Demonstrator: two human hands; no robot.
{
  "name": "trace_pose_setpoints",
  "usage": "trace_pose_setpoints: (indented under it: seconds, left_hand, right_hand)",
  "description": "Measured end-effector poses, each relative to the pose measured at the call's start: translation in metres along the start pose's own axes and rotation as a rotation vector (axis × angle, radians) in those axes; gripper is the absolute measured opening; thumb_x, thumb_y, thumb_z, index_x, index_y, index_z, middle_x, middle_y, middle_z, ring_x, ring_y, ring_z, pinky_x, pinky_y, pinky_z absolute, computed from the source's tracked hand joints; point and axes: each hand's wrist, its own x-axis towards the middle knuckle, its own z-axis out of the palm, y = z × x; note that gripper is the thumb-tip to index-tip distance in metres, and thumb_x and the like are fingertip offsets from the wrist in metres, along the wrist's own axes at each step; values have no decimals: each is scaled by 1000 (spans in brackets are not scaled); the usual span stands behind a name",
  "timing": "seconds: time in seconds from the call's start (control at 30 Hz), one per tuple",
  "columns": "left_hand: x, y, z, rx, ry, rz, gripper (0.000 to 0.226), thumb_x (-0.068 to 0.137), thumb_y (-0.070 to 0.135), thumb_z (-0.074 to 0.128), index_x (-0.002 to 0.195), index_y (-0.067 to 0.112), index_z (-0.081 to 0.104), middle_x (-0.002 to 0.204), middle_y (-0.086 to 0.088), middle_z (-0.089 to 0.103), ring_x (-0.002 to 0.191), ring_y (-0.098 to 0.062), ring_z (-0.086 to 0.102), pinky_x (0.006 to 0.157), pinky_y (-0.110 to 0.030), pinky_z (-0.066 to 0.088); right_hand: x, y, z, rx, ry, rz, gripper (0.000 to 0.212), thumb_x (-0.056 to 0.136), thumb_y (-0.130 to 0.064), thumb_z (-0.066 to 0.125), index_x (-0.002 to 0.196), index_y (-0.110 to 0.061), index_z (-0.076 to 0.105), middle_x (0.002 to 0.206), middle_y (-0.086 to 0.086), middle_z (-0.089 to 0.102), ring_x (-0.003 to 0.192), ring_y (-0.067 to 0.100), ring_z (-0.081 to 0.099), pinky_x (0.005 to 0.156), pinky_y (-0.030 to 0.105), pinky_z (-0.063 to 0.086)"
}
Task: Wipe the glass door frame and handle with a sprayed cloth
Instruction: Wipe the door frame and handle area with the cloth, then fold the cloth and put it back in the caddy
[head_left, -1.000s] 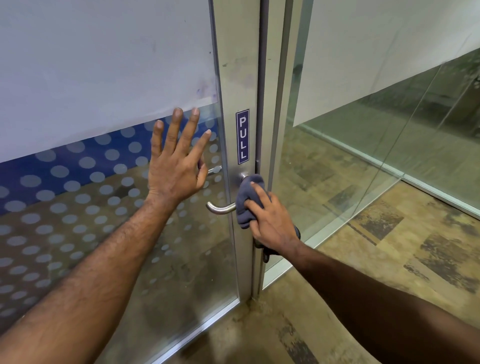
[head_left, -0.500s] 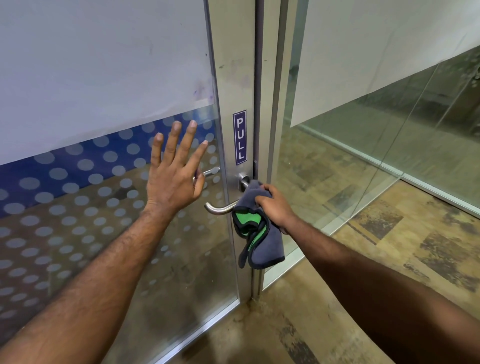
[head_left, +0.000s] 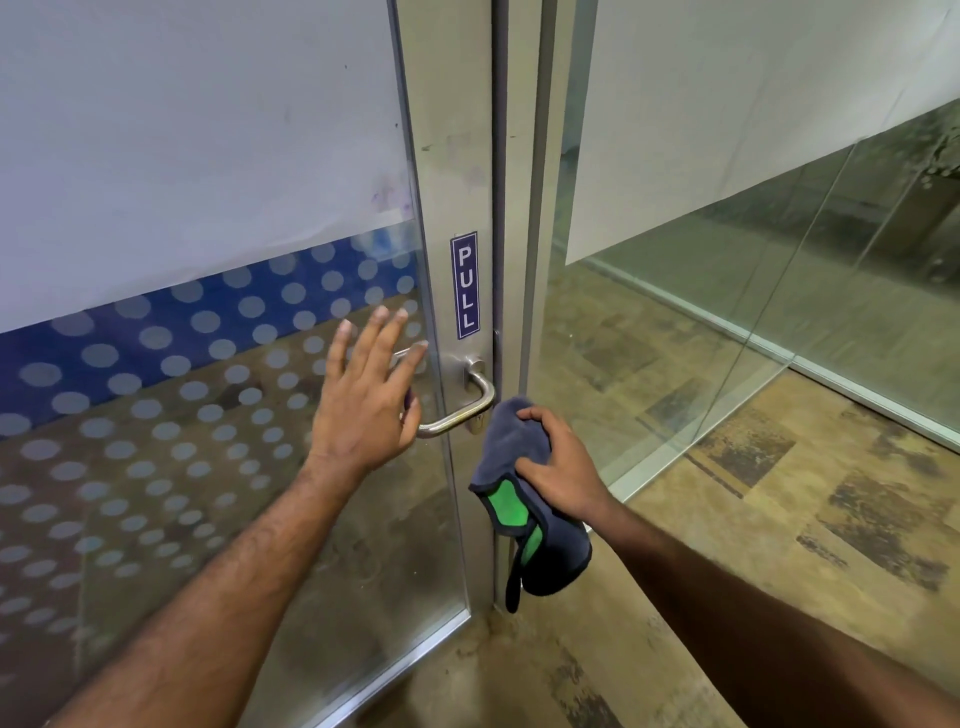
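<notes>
A glass door with a dotted film has a grey metal frame (head_left: 447, 171) carrying a blue PULL sticker (head_left: 464, 285). A silver lever handle (head_left: 470, 405) juts from the frame. My left hand (head_left: 366, 400) is flat on the glass, fingers spread, just left of the handle and covering its tip. My right hand (head_left: 558, 462) grips a dark blue cloth with a green patch (head_left: 519, 493). The cloth's upper end lies against the frame just right of and below the handle's bend, and its lower half hangs loose.
A fixed glass panel (head_left: 727, 322) with white film on its upper part stands to the right of the door jamb (head_left: 530, 208). Mottled brown floor (head_left: 779, 519) spreads at the lower right. The door's bottom rail (head_left: 395, 670) runs along the floor.
My right hand slid the cloth off the handle, down and to the right, and the cloth unfolded to hang. My left hand moved lower and rightward on the glass, close to the handle.
</notes>
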Motion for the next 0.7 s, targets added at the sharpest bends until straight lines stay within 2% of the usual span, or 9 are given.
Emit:
trace_pose_setpoints:
  seconds: [0.1,0.2,0.37,0.4,0.47,0.53,0.57,0.63,0.7]
  left_hand:
    - [0,29,-7,-184,-32,25,48,86,34,49,127,12,61,129,-16,60,121,-30,55,103,-48,42]
    - [5,57,-14,-279,-124,6,40,91,38,43,113,14,66,108,-7,67,97,-24,64,84,-39,49]
    - [12,92,-12,-571,-399,-181,55,90,62,46,124,22,63,111,-1,72,98,-23,68,81,-37,55]
    - [14,96,-11,-666,-465,-232,55,87,66,48,120,25,63,107,0,73,95,-22,68,78,-37,56]
    - [17,103,-7,-818,-564,-290,38,83,64,59,97,29,64,89,7,71,82,-18,66,66,-31,52]
    - [21,108,-4,-856,-597,-279,26,81,55,67,78,30,57,72,11,63,71,-16,62,55,-25,41]
    - [22,111,-3,-860,-607,-262,24,82,51,67,78,29,57,71,11,62,70,-16,61,54,-25,39]
    - [27,114,-4,-878,-616,-224,21,82,47,64,86,26,62,76,10,65,73,-15,63,59,-28,43]
    - [34,117,-8,-918,-623,-180,17,81,43,60,87,27,61,78,10,65,74,-13,63,63,-32,49]
  right_hand:
    - [-6,-2,-7,-44,21,-113,60,75,-25,76,127,-32,47,127,-11,51,114,-4,51,91,5,40]
    - [-11,-3,-12,-50,38,-170,67,71,-29,82,128,-32,47,128,-13,49,118,-5,49,95,6,39]
    - [-24,-8,-23,-8,91,-249,66,71,-26,85,128,-22,51,131,-6,52,123,2,50,102,16,40]
    - [-28,-10,-26,2,89,-274,63,73,-24,82,128,-22,51,132,-5,51,125,5,49,104,19,41]
    - [-35,-11,-32,42,75,-305,59,76,-17,74,130,-22,49,136,-4,49,130,9,48,108,28,41]
    - [-40,-8,-41,100,66,-313,60,75,-7,65,132,-19,48,140,-3,47,134,14,45,110,37,41]
    - [-43,-5,-46,129,63,-305,62,74,-3,62,133,-18,48,141,-3,46,135,17,45,111,41,41]
    - [-48,-1,-57,215,52,-253,67,75,-1,58,136,-25,44,142,-6,46,130,19,51,103,43,48]
    - [-52,2,-70,324,87,-163,69,76,-9,60,136,-36,39,141,-11,46,120,19,58,90,33,54]
